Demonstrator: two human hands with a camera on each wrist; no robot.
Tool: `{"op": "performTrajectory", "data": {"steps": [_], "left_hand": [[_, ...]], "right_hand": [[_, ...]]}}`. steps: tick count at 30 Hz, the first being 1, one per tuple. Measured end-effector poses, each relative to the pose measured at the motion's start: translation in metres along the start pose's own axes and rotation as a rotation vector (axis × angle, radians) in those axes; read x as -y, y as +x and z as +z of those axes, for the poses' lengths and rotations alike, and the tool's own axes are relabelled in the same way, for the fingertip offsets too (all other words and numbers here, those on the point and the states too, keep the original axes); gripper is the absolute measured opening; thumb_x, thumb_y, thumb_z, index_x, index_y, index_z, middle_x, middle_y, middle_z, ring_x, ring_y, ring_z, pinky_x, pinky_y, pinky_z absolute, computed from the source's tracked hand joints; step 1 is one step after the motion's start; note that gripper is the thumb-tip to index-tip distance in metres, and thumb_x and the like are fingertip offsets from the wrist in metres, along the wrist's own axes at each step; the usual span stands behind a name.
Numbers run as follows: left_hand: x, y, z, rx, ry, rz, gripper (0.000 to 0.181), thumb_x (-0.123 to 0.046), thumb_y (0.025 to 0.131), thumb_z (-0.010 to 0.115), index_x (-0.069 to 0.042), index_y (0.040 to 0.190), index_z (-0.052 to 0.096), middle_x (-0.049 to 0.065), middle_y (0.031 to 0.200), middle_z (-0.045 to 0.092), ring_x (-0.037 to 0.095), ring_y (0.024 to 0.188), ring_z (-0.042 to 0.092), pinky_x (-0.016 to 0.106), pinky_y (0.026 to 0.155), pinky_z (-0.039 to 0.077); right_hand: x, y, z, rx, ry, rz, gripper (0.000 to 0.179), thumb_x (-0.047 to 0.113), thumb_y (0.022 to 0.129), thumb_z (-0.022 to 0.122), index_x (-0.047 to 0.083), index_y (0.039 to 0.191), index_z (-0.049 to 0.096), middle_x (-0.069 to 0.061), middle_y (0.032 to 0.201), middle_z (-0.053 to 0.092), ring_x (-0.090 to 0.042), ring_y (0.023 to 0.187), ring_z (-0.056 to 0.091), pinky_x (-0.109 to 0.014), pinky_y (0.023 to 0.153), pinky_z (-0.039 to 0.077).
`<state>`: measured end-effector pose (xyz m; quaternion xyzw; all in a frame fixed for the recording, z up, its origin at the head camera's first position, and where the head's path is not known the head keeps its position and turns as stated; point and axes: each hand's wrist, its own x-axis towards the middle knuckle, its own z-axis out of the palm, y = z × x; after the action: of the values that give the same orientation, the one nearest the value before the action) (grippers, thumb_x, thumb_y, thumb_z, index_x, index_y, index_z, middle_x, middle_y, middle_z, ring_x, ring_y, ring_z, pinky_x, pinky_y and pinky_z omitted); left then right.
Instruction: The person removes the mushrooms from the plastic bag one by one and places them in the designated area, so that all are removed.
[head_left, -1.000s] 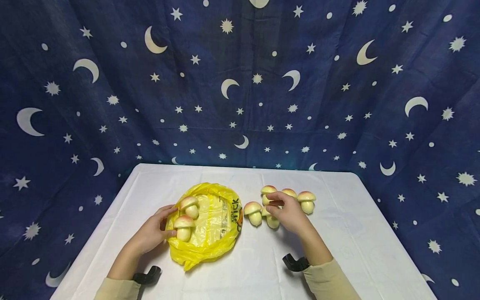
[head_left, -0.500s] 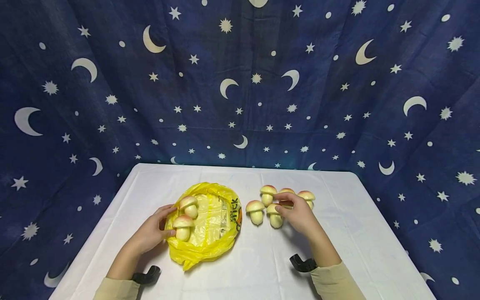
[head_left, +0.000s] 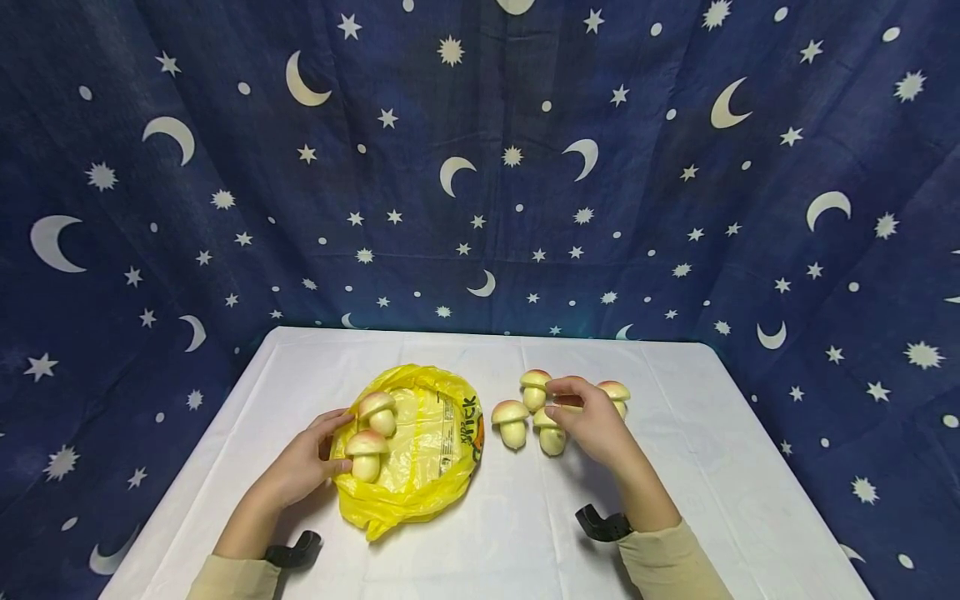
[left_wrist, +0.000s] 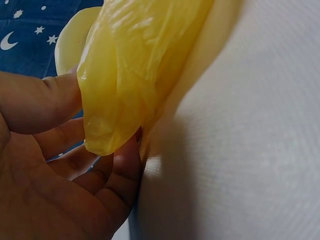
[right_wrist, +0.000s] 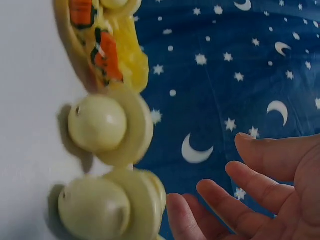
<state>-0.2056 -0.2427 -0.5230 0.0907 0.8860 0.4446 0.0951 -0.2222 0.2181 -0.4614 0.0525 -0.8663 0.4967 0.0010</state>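
My left hand [head_left: 307, 457] holds the left rim of a yellow plastic bag [head_left: 408, 506], thumb on one side and fingers on the other. Inside the bag, at its left, lie two toy mushrooms, a rear mushroom [head_left: 382, 421] and a front mushroom [head_left: 367, 468], with reddish-yellow caps. Over the loose group on the right, my right hand [head_left: 596, 427] hovers, fingers spread and loosely bent around nothing. Under its fingertips is a pale mushroom [head_left: 551, 442], partly covered; another behind it is mostly hidden. In the right wrist view, a mushroom [right_wrist: 97, 122] sits apart from the fingers [right_wrist: 212, 200].
Other loose mushrooms stand around the right hand: a left one [head_left: 513, 433], a rear one [head_left: 534, 398] and a right one [head_left: 616, 391]. A white cloth [head_left: 480, 550] covers the table. Behind it hangs a dark blue curtain [head_left: 405, 292] with moons and stars.
My right hand has drawn a little to the right, uncovering more of the front mushroom. The two front loose mushrooms have shifted slightly right. My left hand and the bag stay put.
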Motion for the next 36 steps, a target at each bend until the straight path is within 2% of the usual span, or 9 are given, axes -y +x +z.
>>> {"op": "performTrajectory", "data": {"steps": [7,13,18,21,25,36], "left_hand": [[0.001,0.001,0.001,0.004,0.002,-0.004,0.076,-0.009,0.093,0.082,0.002,0.159,0.047,0.024,0.172,0.033,0.053,0.158,0.032,0.07,0.128,0.026],[0.002,0.001,0.0,0.006,0.012,-0.006,0.076,-0.011,0.094,0.082,0.001,0.16,0.046,0.024,0.172,0.033,0.054,0.158,0.032,0.07,0.128,0.027],[0.001,0.0,0.0,0.003,0.008,-0.002,0.076,-0.011,0.094,0.082,0.001,0.16,0.046,0.024,0.172,0.033,0.054,0.158,0.033,0.07,0.128,0.027],[0.001,0.0,-0.001,0.005,0.002,-0.003,0.076,-0.011,0.094,0.081,0.002,0.16,0.046,0.025,0.172,0.033,0.054,0.158,0.033,0.07,0.128,0.027],[-0.001,0.0,0.0,0.008,-0.002,-0.01,0.076,-0.011,0.094,0.081,0.002,0.16,0.045,0.025,0.172,0.033,0.054,0.158,0.032,0.07,0.128,0.026],[-0.003,0.001,0.0,0.005,0.002,-0.012,0.076,-0.009,0.094,0.081,0.002,0.16,0.045,0.025,0.172,0.033,0.054,0.158,0.033,0.07,0.128,0.026]], "right_hand": [[0.017,0.0,0.028,0.074,0.077,-0.012,0.039,0.005,0.099,0.075,0.0,0.137,0.068,-0.02,0.14,0.069,-0.039,0.129,0.069,-0.045,0.105,0.061],[0.022,0.008,0.05,0.069,0.136,-0.022,0.039,0.001,0.097,0.075,0.004,0.135,0.07,-0.017,0.135,0.072,-0.038,0.132,0.068,-0.052,0.111,0.057],[0.022,0.012,0.062,0.084,0.153,-0.037,0.037,0.001,0.096,0.076,0.003,0.133,0.072,-0.016,0.13,0.074,-0.037,0.128,0.07,-0.053,0.112,0.056],[0.02,0.012,0.063,0.074,0.131,-0.036,0.036,0.002,0.096,0.076,0.003,0.132,0.072,-0.014,0.128,0.075,-0.035,0.126,0.071,-0.051,0.11,0.058],[0.016,0.01,0.059,0.066,0.136,-0.022,0.036,0.002,0.097,0.075,0.003,0.133,0.072,-0.02,0.132,0.074,-0.035,0.128,0.071,-0.049,0.111,0.058],[0.009,0.008,0.046,0.046,0.118,-0.02,0.037,0.003,0.097,0.075,0.003,0.135,0.071,-0.021,0.138,0.071,-0.038,0.133,0.068,-0.057,0.115,0.053]]}}
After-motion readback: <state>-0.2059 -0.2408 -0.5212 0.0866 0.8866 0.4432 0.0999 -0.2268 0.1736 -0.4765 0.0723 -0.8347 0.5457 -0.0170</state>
